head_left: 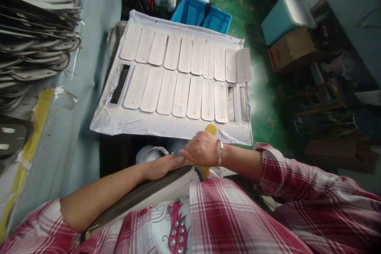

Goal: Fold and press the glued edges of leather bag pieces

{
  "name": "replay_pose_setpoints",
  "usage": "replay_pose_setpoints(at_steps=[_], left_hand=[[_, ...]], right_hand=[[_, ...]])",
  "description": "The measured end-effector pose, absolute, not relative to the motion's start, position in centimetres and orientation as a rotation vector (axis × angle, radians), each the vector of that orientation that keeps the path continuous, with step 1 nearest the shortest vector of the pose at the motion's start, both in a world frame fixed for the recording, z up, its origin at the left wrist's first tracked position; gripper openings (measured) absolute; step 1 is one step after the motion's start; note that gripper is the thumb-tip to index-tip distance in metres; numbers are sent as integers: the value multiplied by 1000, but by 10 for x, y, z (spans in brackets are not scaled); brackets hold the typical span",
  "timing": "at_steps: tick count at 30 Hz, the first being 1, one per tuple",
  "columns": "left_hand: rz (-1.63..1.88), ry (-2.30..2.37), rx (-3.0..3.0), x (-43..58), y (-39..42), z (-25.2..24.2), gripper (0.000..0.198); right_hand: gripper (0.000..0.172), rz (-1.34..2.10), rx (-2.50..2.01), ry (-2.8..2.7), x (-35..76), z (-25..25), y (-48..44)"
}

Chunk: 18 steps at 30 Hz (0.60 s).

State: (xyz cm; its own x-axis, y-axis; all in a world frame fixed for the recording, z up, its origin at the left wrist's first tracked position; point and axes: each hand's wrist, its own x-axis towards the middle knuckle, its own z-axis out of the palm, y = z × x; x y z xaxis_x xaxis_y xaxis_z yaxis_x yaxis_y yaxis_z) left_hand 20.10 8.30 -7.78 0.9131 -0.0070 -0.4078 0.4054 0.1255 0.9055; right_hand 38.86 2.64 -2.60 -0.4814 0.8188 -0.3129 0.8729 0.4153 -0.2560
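Observation:
A dark olive-edged piece with a cream inner face [175, 184] leans against the front of my body. My left hand [162, 165] lies along its upper edge, thumb and fingers pressed together on it. My right hand [202, 149] is closed in a fist around a flat yellow tool [211, 129] with a rounded end. The tool's lower part shows below that hand, by the piece's corner; what its other end is like is hidden. Both hands touch near the corner. Beyond them is a white fabric-covered board [143, 125] bearing two rows of pale rounded strips [166, 91].
At left, a stack of dark-edged flat pieces [38, 43] lies on a grey-blue table [86, 127] with a yellow strip [32, 139]. A blue crate [193, 12] stands behind the board. Cardboard [294, 49] and a teal box [275, 24] sit right on the green floor [258, 99].

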Motion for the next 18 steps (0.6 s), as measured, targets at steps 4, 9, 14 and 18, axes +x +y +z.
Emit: replay_pose_setpoints(at_steps=[4,9,14,18], left_hand=[[-331,363,1451,201,82,-77,58],[-365,365,1475,201,82,-75,57],[-323,211,1474,205,83,-73,45],[-341,190,1542,209,85,-70,45]], right_hand=[[52,-561,1555,2531,389,-28,22],[51,-570,1580,2573,391,-34,17],[50,-596,1570,2549,388,-32,8],[47,-633,1594,2427,385,-25,5]])
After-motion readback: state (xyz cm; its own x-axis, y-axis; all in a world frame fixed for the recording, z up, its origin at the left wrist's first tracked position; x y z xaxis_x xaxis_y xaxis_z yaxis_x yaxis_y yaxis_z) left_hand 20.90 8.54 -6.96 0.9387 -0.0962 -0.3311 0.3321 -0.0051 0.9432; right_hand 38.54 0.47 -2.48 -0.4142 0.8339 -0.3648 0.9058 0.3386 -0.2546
